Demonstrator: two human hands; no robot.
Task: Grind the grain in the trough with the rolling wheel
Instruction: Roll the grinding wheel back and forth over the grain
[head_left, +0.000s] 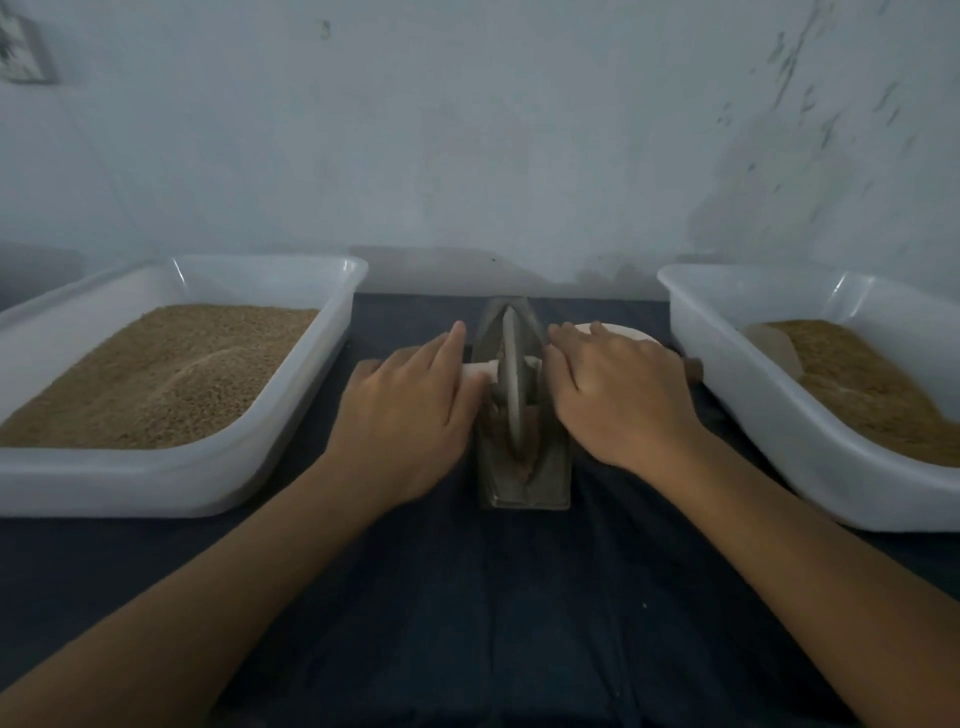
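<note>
**A:** Where's the work sitting?

**B:** Dead centre of the frame. I've got the metal trough (522, 467) running away from me on the dark cloth (467, 597), and the rolling wheel (511, 379) stands upright in it on its edge, about halfway along. The pale axle handle (478, 370) sticks out to either side.

**A:** And my hands, as you see them?

**B:** The left hand (410, 405) lies palm-down over the left end of the handle, fingers stretched forward and fairly straight, pressing rather than wrapped. The right hand (618, 389) covers the right end in the same flat way, fingers reaching toward the wheel. I can't see under either palm, so whether a thumb hooks the handle I can't tell.

**A:** How far along are we?

**B:** I'd judge mid-grind. There's brownish grain (524, 457) in the near part of the groove, just in front of the wheel, and it looks coarse, though it's too dim to be sure. The far part of the groove is hidden behind the wheel.

**A:** The tubs?

**B:** Left tray (171, 488) at the left of the frame holds a deep bed of grain. The right tray (769, 431) at the right edge holds less, heaped on its far right side, with a pale scoop (774, 345) in it. Plenty of rolling left, I'd say.
</note>
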